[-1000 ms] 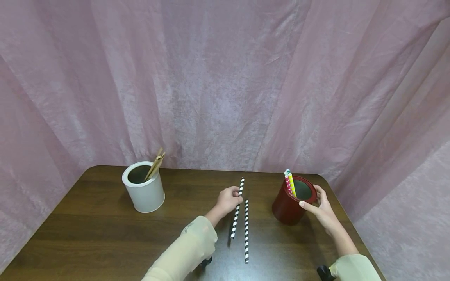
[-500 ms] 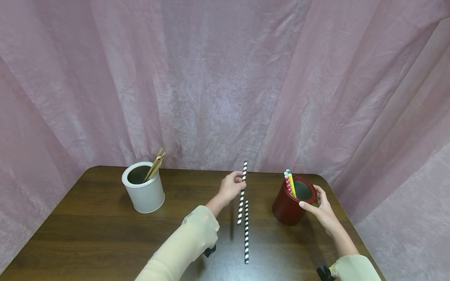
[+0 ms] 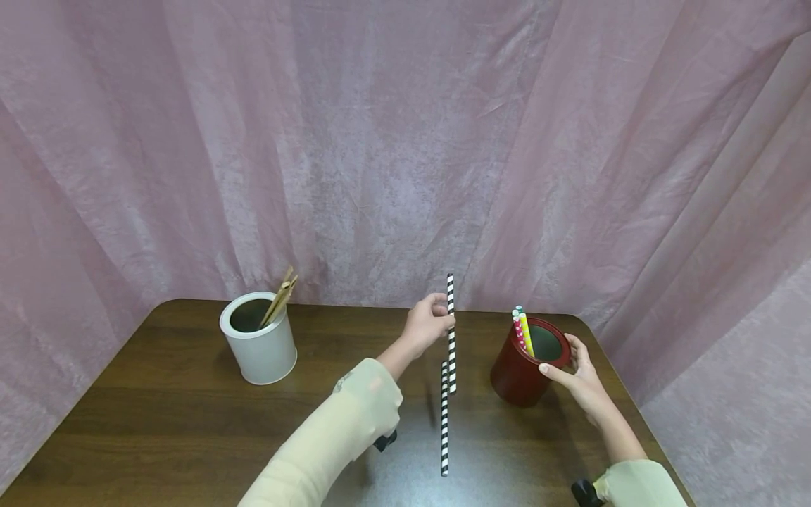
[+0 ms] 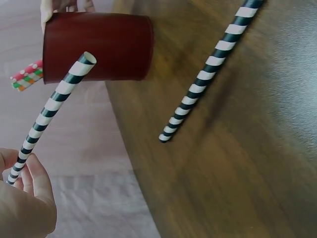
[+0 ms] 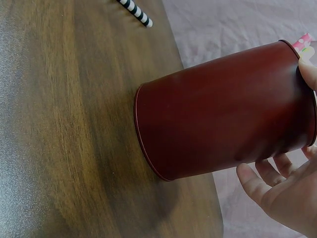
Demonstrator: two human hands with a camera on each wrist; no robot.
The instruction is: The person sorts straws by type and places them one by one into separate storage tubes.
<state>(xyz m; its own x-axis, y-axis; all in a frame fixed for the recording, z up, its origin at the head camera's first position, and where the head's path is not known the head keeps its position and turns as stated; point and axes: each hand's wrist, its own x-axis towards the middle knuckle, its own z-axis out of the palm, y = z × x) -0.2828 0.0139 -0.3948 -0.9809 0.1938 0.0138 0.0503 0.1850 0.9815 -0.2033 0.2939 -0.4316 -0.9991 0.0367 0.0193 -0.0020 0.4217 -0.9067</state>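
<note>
My left hand (image 3: 426, 325) pinches a black-and-white striped paper straw (image 3: 452, 359) near its upper part, holding it almost upright above the table. In the left wrist view the straw's open lower end (image 4: 89, 58) shows in front of the dark red round container (image 4: 119, 44). A second striped straw (image 3: 445, 429) lies on the table just below the held one. At the right, my right hand (image 3: 584, 380) grips the red container near its rim, thumb on the near side and fingers around the far side. Several patterned straws (image 3: 522, 331), pink and yellow among them, lean inside it.
A white round container (image 3: 269, 355) stands at the back left of the brown wooden table (image 3: 158, 415). Thin wooden sticks (image 3: 280, 303) lean out of it. A pink curtain (image 3: 380, 155) hangs behind the table's back edge.
My left hand has lifted the striped straw off the table and moved it up and slightly right, turning it more upright. The right hand and the red container have stayed in place.
</note>
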